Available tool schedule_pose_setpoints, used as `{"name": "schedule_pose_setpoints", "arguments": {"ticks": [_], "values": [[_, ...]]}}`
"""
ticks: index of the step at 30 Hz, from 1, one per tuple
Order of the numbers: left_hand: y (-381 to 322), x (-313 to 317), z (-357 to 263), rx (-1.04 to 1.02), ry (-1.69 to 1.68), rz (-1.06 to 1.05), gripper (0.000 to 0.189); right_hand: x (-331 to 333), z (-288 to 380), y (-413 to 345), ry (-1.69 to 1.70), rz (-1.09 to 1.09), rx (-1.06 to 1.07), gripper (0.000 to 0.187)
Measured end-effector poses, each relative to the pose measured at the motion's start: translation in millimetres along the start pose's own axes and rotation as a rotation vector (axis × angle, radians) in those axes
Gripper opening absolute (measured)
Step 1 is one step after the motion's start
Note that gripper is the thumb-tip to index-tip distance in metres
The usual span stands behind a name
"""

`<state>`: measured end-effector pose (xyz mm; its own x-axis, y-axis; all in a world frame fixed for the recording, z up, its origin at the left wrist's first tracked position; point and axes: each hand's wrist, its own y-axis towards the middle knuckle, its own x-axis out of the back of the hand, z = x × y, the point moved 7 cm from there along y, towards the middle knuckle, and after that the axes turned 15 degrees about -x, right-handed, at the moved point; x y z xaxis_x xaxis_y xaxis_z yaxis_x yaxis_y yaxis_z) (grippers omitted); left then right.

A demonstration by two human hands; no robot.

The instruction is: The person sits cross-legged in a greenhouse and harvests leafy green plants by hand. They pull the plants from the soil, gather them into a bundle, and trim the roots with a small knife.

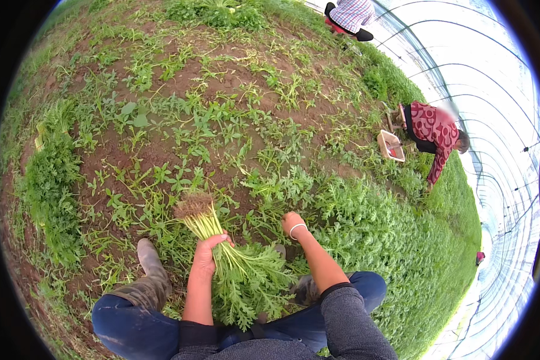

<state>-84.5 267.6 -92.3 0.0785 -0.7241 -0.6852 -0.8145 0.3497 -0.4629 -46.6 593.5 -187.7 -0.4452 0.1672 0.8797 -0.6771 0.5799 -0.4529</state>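
My left hand (209, 253) is closed around the stems of a bunch of leafy green plants (247, 274). The brown roots of the bunch point up and away from me, and its feathery leaves hang over my lap between my knees. To the right of the bunch, my right hand (292, 224) is held low over the plants at the near edge of the standing crop (369, 225), with a white band at the wrist. Its fingers are curled and partly hidden, so whether they grip a stem cannot be told.
Pulled greens (54, 193) lie piled at the left, more (220, 15) at the top. A person in a red patterned top (432, 126) bends at the right beside a plastic basket (391, 146). Another person (351, 18) crouches farther off. Loose weeds cover the soil under a hooped plastic tunnel.
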Motion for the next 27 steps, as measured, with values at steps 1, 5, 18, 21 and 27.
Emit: {"name": "schedule_pose_setpoints", "arguments": {"ticks": [1, 5, 18, 21, 27], "values": [[5.0, 11.5, -0.4, -0.012, -0.004, -0.068, 0.022, 5.4, 25.3, 11.1, -0.086, 0.000, 0.137, 0.022], [18.2, 18.0, -4.6, -0.029, -0.042, -0.159, 0.021, 29.3, 60.5, 69.7, -0.308, -0.175, 0.239, 0.024], [24.9, 9.1, 20.2, 0.056, 0.160, -0.164, 0.025, -4.0, 13.7, 51.3, -0.281, 0.224, -0.300, 0.025], [22.7, -8.0, 28.2, 0.061, 0.129, -0.156, 0.021, 18.9, 23.2, -0.2, 0.081, -0.051, -0.112, 0.027], [11.9, -21.0, 74.1, 0.110, 0.381, -0.106, 0.032, 143.6, 63.8, -177.2, 0.755, -0.452, 0.212, 0.027]]}}
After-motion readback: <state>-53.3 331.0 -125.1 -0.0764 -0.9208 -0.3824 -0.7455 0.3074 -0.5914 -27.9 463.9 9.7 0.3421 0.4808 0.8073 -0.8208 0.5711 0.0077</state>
